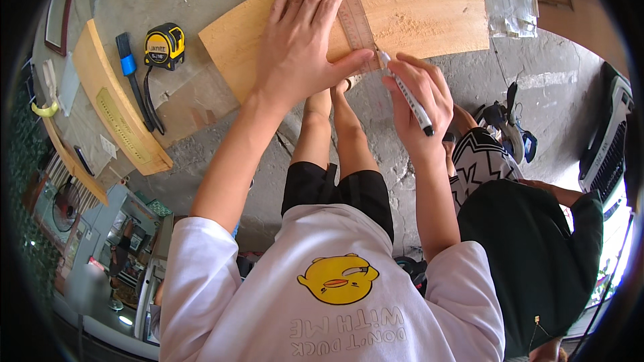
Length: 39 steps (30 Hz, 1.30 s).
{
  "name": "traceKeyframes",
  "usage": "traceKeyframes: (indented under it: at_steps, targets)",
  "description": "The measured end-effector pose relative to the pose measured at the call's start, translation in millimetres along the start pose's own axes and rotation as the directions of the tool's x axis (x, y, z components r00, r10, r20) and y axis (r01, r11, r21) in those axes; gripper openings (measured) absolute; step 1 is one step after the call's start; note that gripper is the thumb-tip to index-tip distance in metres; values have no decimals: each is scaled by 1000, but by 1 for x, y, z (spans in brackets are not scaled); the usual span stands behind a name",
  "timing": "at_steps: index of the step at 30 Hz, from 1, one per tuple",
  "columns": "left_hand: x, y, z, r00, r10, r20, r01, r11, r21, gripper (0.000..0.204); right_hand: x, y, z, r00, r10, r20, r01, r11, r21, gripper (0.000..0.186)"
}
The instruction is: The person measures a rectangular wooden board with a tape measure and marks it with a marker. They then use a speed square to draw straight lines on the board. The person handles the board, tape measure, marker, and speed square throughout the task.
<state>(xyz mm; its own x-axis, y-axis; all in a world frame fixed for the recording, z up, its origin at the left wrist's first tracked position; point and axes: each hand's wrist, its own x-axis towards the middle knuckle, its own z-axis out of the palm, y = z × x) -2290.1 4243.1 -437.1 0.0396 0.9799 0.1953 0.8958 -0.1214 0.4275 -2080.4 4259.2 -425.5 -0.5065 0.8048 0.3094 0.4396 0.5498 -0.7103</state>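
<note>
A light wooden board [422, 10] with a rough, chipped face lies on the workbench in front of me. Across it runs a clear ruler [353, 20], its near end reaching past the board's front edge. My left hand [298, 43] is spread flat on the board, fingers pointing away, the thumb stretched over the ruler. Between the fingers of my right hand [426, 104] is a white marker pen [410, 97] with a black end. Its tip meets the ruler's right edge near the board's front edge; whether it touches the wood I cannot tell.
Left of the board are a yellow-and-black tape measure [165, 47], a blue-banded brush [133, 70] and a curved wooden piece [117, 104] with a yellowish ruler on it. A plastic-covered surface [511, 0] adjoins the board at right. A person in a dark shirt [526, 261] is close on my right.
</note>
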Motion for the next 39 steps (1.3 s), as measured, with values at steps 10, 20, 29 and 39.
traceKeyframes:
  at_steps: [10, 20, 29, 39]
  targets:
    - [2, -1, 0, 1000, -2, 16, 2, 1000, -17, 97, -36, -15, -27, 988, 78, -130, -80, 997, -12, 27]
    - [-29, 1, -17, 988, -156, -7, 154, 980, -122, 90, -29, -62, 34, 774, 629, -65, -539, 710, 454, 21]
    - [-130, -103, -116, 662, -480, -576, 526, 844, -99, 18, 160, 6, 25, 948, 137, -287, -145, 989, -7, 17]
    - [-69, -290, -189, 752, -466, -466, 598, 781, 183, 32, 122, 26, 10, 968, 116, -221, -167, 959, -228, 18]
